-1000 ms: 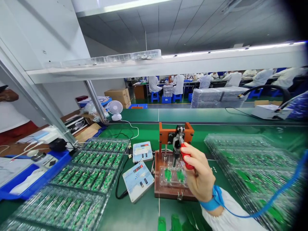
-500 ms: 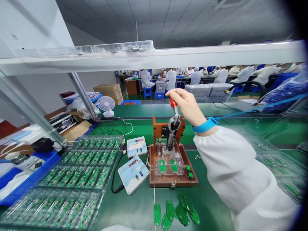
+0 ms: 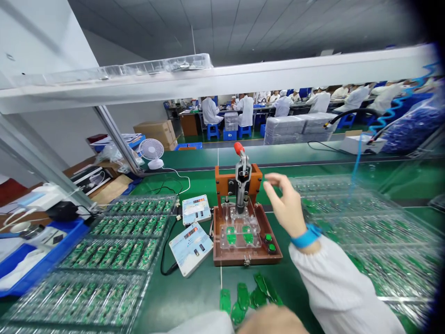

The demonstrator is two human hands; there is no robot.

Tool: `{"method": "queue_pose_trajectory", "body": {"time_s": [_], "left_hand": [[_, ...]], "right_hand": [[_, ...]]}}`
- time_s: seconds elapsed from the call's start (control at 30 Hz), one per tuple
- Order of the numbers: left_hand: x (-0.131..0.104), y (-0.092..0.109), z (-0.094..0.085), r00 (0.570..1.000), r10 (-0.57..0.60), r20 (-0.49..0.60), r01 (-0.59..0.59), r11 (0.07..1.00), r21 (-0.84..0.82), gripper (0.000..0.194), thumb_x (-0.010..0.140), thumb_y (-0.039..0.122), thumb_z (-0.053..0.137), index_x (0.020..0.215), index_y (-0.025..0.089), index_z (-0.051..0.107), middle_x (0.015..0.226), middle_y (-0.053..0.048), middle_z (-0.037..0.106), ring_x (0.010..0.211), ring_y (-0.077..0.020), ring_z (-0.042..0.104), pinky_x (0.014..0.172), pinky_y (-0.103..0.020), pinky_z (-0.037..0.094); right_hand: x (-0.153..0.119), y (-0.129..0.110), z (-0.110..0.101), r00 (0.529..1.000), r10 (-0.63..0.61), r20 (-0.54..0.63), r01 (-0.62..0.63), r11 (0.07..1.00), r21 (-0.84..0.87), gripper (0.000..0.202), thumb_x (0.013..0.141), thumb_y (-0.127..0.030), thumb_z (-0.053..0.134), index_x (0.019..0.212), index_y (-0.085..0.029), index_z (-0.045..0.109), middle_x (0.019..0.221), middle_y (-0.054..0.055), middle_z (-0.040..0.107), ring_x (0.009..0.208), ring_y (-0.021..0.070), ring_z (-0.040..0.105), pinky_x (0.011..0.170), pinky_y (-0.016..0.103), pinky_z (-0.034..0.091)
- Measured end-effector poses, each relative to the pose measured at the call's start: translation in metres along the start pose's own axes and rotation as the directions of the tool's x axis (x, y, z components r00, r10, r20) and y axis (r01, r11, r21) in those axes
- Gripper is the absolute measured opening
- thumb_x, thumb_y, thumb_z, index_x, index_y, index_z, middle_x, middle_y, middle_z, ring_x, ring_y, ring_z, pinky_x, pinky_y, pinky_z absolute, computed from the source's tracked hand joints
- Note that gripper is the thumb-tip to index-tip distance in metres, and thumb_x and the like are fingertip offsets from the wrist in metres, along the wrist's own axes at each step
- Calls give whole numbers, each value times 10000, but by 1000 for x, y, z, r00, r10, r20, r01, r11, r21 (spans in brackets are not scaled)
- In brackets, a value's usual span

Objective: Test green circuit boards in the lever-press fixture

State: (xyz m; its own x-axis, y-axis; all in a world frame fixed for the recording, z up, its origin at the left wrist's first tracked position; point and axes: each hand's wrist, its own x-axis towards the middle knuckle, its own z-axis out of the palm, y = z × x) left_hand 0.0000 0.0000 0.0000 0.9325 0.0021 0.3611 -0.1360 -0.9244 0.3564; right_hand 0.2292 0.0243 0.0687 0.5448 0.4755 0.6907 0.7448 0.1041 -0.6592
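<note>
Hovering my right hand beside the test jig, fingers loosely apart and empty, just right of its upright red-knobbed lever; two green boards sit clamped under the clear plate, loose boards on the green worktop near my left hand, whose fingers I cannot make out

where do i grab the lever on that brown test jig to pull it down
Take the red knob at the top of the lever, from the right, where the right hand is. The lever stands upright, and the knob is its one rounded part clear of the jig.
</note>
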Motion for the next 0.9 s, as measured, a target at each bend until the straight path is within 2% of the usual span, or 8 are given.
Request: {"method": "queue_pose_trajectory", "body": {"time_s": [0.1, 0.2, 0.27, 0.33, 0.53, 0.6, 0.73, 0.9], "left_hand": [[-2, -37, -17, 961, -184, -205, 174, 983, -65, 188, 1046, 204, 476, 964, 220, 644, 940, -59, 684, 895, -208, 620, 783, -375, 551], [-5, -81, -29, 817, -391, -423, 381, 918, -113, 157, 1018, 182, 505, 991, 195, 659, 958, -63, 663, 949, -235, 605, 835, -407, 520], [-6, -103, -31, 780, -450, -435, 463, 883, -83, 194, 996, 231, 572, 1157, 198, 674, 1077, -86, 637, 1042, -270, 584, 904, -445, 506], [-5, -114, -29, 783, -479, -397, 500, 864, -58, 301, 978, 271, 616, 1271, 215, 659, 1155, -99, 604, 1107, -294, 558, 957, -476, 489], [-1, -110, -22, 753, -511, -414, 495, 855, -155, 257, 946, 243, 645, 1199, 255, 683, 1228, -91, 584, 1197, -303, 526, 1032, -489, 437], [-2, -108, -21, 724, -530, -441, 471, 847, -245, 204, 958, 252, 629, 1159, 249, 669, 1178, -75, 622, 1153, -279, 563, 1007, -460, 448], [-9, -103, -16, 666, -569, -483, 441, 822, -360, 131, 969, 325, 633, 1062, 241, 672, 961, -35, 677, 942, -244, 631, 881, -411, 481], [-15, -88, -6, 672, -654, -347, 522, 751, -405, 157, 886, 326, 717, 965, 232, 619, 827, -12, 696, 935, -284, 675, 848, -427, 511]], "right_hand": [[-54, 19, -9, 996, 23, 91, -18, 998, -57, 218, 1016, -396, 560, 1072, -219, 673, 952, 67, 695, 920, 243, 654, 874, 406, 515], [-88, 27, -4, 960, 20, 279, 5, 996, -88, 198, 1002, -379, 592, 1063, -255, 734, 1015, 65, 722, 1001, 267, 657, 902, 433, 534], [-98, 30, 4, 939, 30, 343, 7, 994, -108, 222, 994, -366, 598, 1126, -263, 744, 1083, 81, 716, 1067, 293, 636, 939, 481, 534], [-102, 31, 10, 929, 49, 368, -6, 993, -119, 249, 989, -345, 596, 1174, -258, 738, 1126, 103, 697, 1105, 314, 605, 976, 537, 515], [-95, 26, 12, 897, 121, 425, -129, 992, -9, 179, 939, -302, 635, 1069, -250, 746, 1198, 113, 665, 1218, 349, 542, 1078, 621, 429], [-93, 22, 8, 874, 168, 455, -220, 974, 62, 154, 949, -331, 622, 1028, -232, 710, 1150, 104, 685, 1146, 309, 608, 1022, 545, 510], [-99, 12, 2, 776, 288, 561, -457, 870, 186, 209, 970, -407, 586, 1028, -211, 627, 844, 26, 693, 687, 175, 669, 635, 323, 613], [-115, -1, 2, 688, 354, 634, -613, 751, 246, 280, 900, -467, 651, 954, -193, 641, 931, 41, 719, 703, 146, 672, 605, 256, 599]]}}
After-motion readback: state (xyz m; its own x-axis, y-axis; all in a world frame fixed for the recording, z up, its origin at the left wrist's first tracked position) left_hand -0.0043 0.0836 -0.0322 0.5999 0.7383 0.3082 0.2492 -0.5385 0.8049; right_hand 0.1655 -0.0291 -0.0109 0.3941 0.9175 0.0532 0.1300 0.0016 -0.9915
